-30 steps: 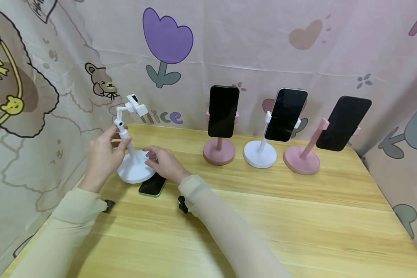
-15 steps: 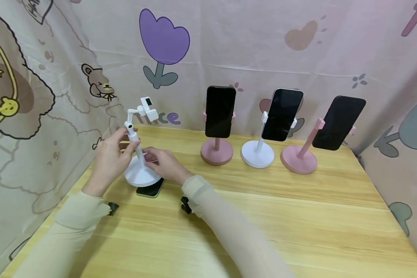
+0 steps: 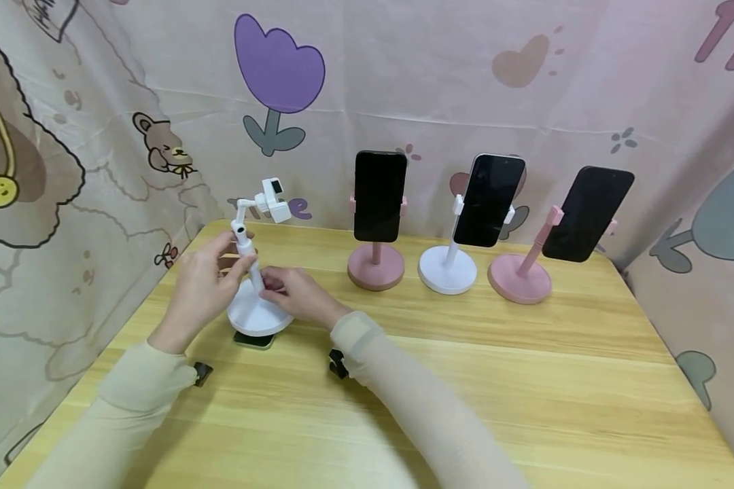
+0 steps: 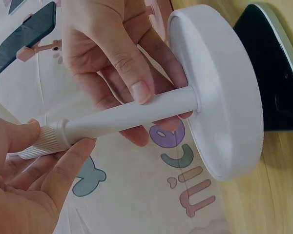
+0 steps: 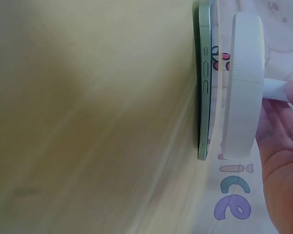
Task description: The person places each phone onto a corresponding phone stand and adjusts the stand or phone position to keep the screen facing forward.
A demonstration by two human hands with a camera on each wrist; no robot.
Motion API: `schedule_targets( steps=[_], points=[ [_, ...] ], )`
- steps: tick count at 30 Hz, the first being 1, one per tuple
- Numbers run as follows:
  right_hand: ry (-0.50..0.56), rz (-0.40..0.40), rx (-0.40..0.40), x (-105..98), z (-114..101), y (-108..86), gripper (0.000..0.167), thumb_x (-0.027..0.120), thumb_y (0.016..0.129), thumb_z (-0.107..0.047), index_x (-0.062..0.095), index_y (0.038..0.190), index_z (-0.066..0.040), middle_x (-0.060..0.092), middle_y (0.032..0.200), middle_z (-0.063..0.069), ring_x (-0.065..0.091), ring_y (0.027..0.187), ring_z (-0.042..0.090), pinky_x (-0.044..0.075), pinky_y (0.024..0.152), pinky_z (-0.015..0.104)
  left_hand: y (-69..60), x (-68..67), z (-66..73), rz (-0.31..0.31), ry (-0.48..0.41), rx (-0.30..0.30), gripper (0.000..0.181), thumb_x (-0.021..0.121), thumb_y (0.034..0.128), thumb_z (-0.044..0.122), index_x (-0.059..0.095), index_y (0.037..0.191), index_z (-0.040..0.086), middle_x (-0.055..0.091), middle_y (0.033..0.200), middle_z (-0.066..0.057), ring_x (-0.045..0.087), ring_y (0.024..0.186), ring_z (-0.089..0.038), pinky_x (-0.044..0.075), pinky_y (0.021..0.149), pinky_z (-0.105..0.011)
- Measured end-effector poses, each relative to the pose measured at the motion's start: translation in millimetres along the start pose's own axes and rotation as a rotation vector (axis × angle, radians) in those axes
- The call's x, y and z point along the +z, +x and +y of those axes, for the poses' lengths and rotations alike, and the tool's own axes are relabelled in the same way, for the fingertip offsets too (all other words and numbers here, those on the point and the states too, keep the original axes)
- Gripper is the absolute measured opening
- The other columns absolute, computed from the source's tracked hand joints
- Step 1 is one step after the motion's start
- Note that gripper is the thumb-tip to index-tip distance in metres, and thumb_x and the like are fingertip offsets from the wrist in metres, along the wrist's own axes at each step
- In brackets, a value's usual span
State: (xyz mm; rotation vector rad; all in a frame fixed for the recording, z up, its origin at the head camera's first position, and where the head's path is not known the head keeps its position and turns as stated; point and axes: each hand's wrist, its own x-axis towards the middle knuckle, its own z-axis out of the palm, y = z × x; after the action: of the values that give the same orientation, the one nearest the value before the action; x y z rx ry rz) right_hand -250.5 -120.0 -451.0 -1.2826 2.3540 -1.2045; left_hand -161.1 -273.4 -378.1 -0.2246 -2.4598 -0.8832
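Note:
A white phone stand (image 3: 251,312) with a round base and a jointed arm tilts a little in the air on the left side. My left hand (image 3: 204,288) grips the ribbed collar (image 4: 46,140) of its pole between thumb and fingers. Lower down, my right hand (image 3: 306,295) pinches the smooth pole (image 4: 132,114) just above the base, thumb in front and fingers behind. Below the base lies a phone (image 3: 253,339) with a dark screen and a pale green edge. In the right wrist view a gap separates the raised base (image 5: 244,87) from that phone (image 5: 204,97).
Three phone stands line the back of the wooden table (image 3: 318,421): a pink one (image 3: 376,268), a white one (image 3: 448,270) and another pink one (image 3: 520,278). Each holds a dark-screened phone. A printed curtain (image 3: 428,68) hangs behind and to the left.
The white stand has moved right, over the phone, covering more of it. My right hand has gone from beside the pole to pinching it; my left hand keeps its grip.

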Motion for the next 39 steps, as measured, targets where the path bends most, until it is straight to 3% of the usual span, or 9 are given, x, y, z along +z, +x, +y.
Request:
schedule_targets(
  steps=[11,21,30,39],
  points=[
    [-0.021,-0.057,-0.043,-7,5,-14.9,0.028,0.063,0.109,-0.013,0.066,0.135,-0.004,0.076,0.132,0.013,0.074,0.122,0.017,0.055,0.100,0.013,-5.9,9.1,8.1,-0.037,-0.023,0.033,0.027,0.071,0.1035,0.006,0.068,0.129,0.000,0.077,0.118,-0.025,0.079,0.101,-0.045,0.064,0.081,-0.049],
    [-0.013,-0.045,-0.030,-9,13,-28.7,0.022,0.064,0.109,-0.016,0.068,0.128,-0.007,0.078,0.126,0.009,0.073,0.114,0.010,0.055,0.096,0.013,-10.2,16.5,17.3,-0.071,-0.041,0.047,0.027,0.070,0.1035,0.005,0.068,0.131,0.002,0.077,0.122,-0.024,0.079,0.101,-0.042,0.066,0.081,-0.051],
    [-0.025,-0.045,-0.038,-14,14,-36.9,0.020,0.066,0.108,-0.015,0.069,0.125,-0.004,0.079,0.124,0.012,0.074,0.113,0.017,0.056,0.094,0.013,-11.9,21.6,21.3,-0.088,-0.071,0.056,0.027,0.071,0.1024,0.003,0.069,0.130,0.002,0.079,0.115,-0.023,0.080,0.100,-0.042,0.066,0.081,-0.052],
    [-0.009,-0.037,-0.036,-19,20,-46.6,0.019,0.069,0.106,-0.015,0.071,0.122,-0.005,0.079,0.119,0.010,0.075,0.109,0.015,0.057,0.094,0.014,-14.0,28.5,25.6,-0.113,-0.100,0.094,0.028,0.071,0.1024,0.003,0.070,0.130,0.003,0.080,0.113,-0.022,0.080,0.101,-0.040,0.067,0.080,-0.050]
  ],
)
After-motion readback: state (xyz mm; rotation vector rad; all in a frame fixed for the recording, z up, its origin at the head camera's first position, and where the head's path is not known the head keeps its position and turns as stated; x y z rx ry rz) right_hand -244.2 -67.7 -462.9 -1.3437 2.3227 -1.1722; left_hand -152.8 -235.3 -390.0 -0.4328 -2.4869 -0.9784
